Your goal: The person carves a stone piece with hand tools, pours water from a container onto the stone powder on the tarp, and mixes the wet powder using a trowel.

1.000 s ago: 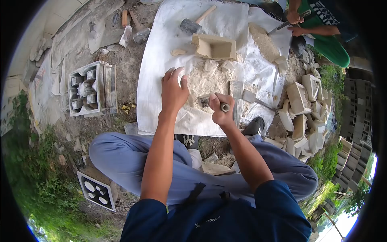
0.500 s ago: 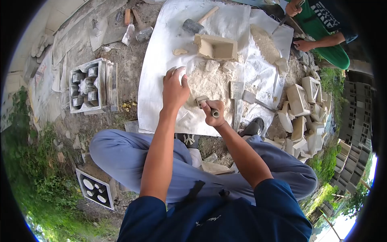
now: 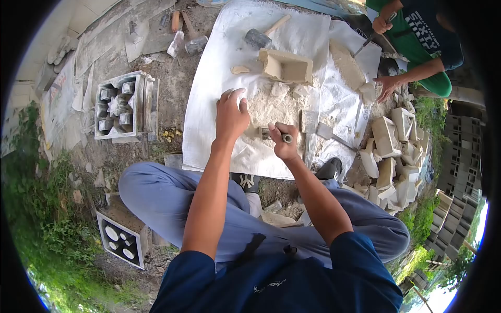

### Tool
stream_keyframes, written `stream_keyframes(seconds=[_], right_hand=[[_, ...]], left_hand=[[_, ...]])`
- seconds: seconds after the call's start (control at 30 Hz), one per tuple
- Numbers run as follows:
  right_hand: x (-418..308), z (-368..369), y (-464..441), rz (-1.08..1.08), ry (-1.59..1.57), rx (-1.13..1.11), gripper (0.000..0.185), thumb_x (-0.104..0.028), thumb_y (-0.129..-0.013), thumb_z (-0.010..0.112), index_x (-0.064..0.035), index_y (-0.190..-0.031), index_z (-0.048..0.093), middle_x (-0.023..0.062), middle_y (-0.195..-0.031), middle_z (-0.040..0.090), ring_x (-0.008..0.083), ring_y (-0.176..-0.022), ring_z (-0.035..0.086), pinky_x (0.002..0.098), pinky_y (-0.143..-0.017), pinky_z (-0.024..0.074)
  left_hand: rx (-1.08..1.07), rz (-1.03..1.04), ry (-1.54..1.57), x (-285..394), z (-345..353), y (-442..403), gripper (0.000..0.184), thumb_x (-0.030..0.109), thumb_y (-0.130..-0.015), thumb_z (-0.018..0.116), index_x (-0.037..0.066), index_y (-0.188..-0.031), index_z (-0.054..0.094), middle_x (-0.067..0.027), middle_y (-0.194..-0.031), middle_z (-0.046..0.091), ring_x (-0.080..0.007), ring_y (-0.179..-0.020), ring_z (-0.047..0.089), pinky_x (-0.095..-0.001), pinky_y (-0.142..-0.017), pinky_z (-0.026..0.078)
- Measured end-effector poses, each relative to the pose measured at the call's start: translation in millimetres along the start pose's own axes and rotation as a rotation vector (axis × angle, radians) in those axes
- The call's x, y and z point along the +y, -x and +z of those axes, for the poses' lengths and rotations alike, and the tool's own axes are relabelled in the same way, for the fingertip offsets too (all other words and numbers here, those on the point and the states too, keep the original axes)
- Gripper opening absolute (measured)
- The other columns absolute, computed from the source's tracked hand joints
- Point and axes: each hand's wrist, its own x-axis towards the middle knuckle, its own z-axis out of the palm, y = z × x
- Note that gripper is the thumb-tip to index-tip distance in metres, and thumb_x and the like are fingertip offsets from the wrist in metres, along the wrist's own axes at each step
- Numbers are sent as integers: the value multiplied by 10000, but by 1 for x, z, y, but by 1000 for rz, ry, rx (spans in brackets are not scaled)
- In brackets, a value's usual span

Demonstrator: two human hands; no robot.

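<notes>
My right hand (image 3: 285, 142) is wrapped round the handle of a scraping tool (image 3: 265, 133), whose flat head rests by the pale crumbled material (image 3: 271, 108) on the white sheet (image 3: 209, 104). My left hand (image 3: 231, 116) lies at the left edge of this material, fingers curved and thumb apart; a pale bit shows near its fingertips, and whether it touches it I cannot tell. Beyond the crumbs stands a hollow pale block (image 3: 287, 67) with a broken left edge. Pale chunks (image 3: 279, 90) lie just below it.
A mallet (image 3: 258, 38) lies at the sheet's back. Right of my right hand are a flat blade (image 3: 309, 130) and a hatchet-like tool (image 3: 334, 135). Broken blocks (image 3: 386, 136) are piled at right. A metal mould (image 3: 119, 107) stands left. A co-worker's hand (image 3: 383, 25) holds a tool.
My right hand moved left with the tool, then back right. My left hand stays by the crumbs. The co-worker's lower hand has reached out with fingers spread. The view has shifted slightly.
</notes>
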Motion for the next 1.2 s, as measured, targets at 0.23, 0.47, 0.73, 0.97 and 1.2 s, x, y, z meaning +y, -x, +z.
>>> stream_keyframes(seconds=[0.23,0.47,0.73,0.97,1.2], right_hand=[[-94,-6,-16,-43,10,-61,507,-87,-972,632,-8,-553,358,18,-497,285,99,-497,235,338,-454,212],[-4,15,-4,29,14,-65,460,-86,-958,614,-22,-568,380,19,-505,335,111,-487,290,332,-459,242],[-83,-11,-11,1,-134,-79,486,-166,-1015,561,-7,-568,452,-4,-506,413,86,-482,323,309,-460,247],[-1,-13,-29,290,-270,-50,496,-154,-1004,599,-54,-547,435,-27,-519,401,77,-484,334,303,-461,244],[-64,-55,-45,63,-322,161,474,-153,-1023,602,-65,-592,425,-19,-551,419,67,-506,356,267,-489,275]], left_hand=[[6,116,23,-12,-3,3,322,142,-969,566,76,-1281,617,-202,-1359,553,-404,-1258,505,-473,-1069,428],[26,-5,2,-1,-1,-3,298,108,-958,581,35,-1240,639,-213,-1279,615,-381,-1234,555,-445,-1072,429],[70,71,-7,-7,-6,5,290,101,-960,575,33,-1234,642,-204,-1260,625,-379,-1225,561,-446,-1056,439],[-49,-30,22,1,2,-3,327,150,-975,563,77,-1290,616,-187,-1370,548,-394,-1275,501,-463,-1083,426],[-49,56,29,4,9,-1,328,164,-978,572,56,-1284,619,-210,-1361,551,-400,-1275,503,-464,-1081,421]])
